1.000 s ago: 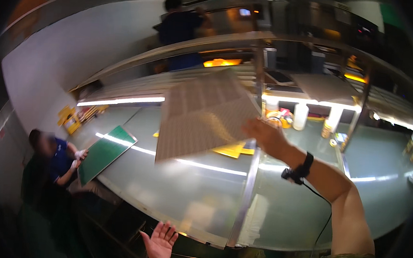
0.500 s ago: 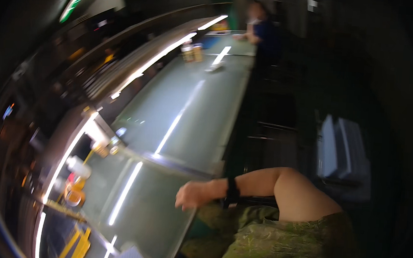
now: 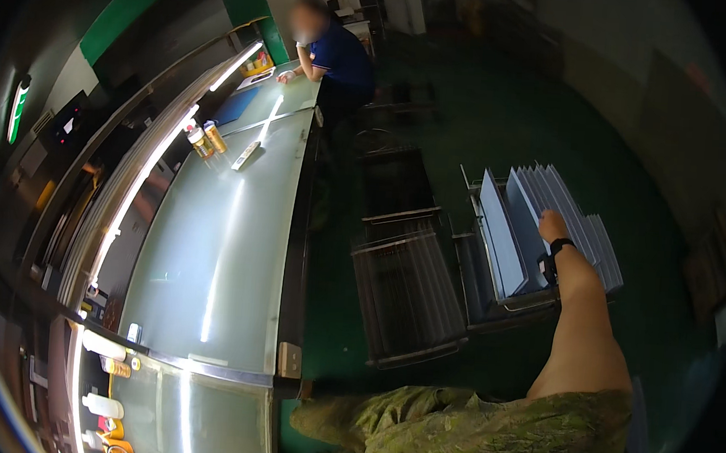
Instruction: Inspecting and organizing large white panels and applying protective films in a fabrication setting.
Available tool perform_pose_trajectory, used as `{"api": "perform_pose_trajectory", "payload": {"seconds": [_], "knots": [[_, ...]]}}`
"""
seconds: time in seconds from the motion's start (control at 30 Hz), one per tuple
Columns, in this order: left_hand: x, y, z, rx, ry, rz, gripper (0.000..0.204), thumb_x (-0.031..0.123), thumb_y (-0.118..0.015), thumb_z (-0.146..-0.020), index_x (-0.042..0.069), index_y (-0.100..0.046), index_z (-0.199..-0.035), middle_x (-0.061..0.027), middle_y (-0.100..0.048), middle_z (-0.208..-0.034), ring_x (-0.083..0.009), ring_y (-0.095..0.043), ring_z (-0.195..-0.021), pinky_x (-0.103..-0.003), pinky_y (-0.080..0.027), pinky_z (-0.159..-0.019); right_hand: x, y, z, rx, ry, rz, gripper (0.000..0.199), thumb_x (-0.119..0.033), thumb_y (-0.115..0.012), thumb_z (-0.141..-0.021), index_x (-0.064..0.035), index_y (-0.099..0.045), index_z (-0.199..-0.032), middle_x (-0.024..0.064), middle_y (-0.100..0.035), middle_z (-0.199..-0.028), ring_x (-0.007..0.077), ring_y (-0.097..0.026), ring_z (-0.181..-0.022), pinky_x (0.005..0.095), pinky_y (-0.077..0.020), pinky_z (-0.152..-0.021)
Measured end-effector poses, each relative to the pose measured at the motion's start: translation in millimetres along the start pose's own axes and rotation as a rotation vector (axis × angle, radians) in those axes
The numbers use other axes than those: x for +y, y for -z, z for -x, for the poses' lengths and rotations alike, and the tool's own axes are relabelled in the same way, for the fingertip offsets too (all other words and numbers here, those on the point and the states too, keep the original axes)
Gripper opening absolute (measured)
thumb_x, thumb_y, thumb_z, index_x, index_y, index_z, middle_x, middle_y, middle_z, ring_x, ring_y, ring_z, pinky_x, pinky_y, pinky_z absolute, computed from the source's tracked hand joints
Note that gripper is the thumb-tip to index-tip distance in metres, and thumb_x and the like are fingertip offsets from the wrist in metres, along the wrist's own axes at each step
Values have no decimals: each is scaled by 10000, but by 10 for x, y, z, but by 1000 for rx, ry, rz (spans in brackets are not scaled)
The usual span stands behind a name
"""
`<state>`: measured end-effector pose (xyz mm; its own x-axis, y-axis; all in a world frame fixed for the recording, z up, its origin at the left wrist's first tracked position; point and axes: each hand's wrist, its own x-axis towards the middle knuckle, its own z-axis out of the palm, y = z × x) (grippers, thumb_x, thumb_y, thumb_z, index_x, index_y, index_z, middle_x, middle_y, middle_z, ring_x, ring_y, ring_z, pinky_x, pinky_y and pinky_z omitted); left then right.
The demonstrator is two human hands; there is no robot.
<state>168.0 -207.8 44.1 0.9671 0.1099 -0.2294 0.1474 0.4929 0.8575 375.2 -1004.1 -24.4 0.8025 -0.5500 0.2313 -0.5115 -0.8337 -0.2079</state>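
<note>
Right hand (image 3: 551, 226), grip unclear, is at the upright pale-blue panels (image 3: 525, 217), right of frame; a sideways knock might topple several.

The right hand (image 3: 552, 226) is small and its fingers (image 3: 546, 220) partly hidden; whether they grip the panel (image 3: 524, 214) beside them cannot be told. The forearm (image 3: 582, 301) covers part of the rack (image 3: 534, 302). The head of the co-worker (image 3: 345, 61) is blurred, the legs lost in shadow. The lower edge cuts off the tabletop (image 3: 255, 261), the camouflage clothing (image 3: 491, 437) and a yellow thing (image 3: 118, 445).
</note>
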Motion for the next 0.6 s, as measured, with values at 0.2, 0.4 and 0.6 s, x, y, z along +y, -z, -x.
{"api": "perform_pose_trajectory", "payload": {"seconds": [0.2, 0.4, 0.6], "knots": [[-60, -157, -201, 45, 6, -116, 765, 594, -403, -846, -12, -345, -1310, -169, -439, -1295, -308, -501, -1108, -398, -408, -915, -116, -140, 38, -192, -229, 186, 167, -106, -521, -819, -38, -656, -889, 176, -630, -997, 317, -609, -950, 403, -507, -786], [-173, -194, -244, 87, 18, -198, 756, 588, -400, -849, -9, -347, -1310, -167, -443, -1292, -306, -506, -1102, -396, -415, -908, -45, -418, -172, -117, -63, 208, 173, -186, -561, -820, -51, -660, -864, 167, -640, -928, 341, -610, -898, 426, -501, -742], [-145, -72, -234, 96, -8, -266, 747, 582, -398, -852, -7, -350, -1310, -165, -447, -1289, -305, -511, -1097, -394, -421, -901, -139, 273, -475, 148, -106, 191, 182, -219, -551, -808, -69, -650, -780, 147, -648, -818, 326, -630, -787, 425, -506, -683]]}}
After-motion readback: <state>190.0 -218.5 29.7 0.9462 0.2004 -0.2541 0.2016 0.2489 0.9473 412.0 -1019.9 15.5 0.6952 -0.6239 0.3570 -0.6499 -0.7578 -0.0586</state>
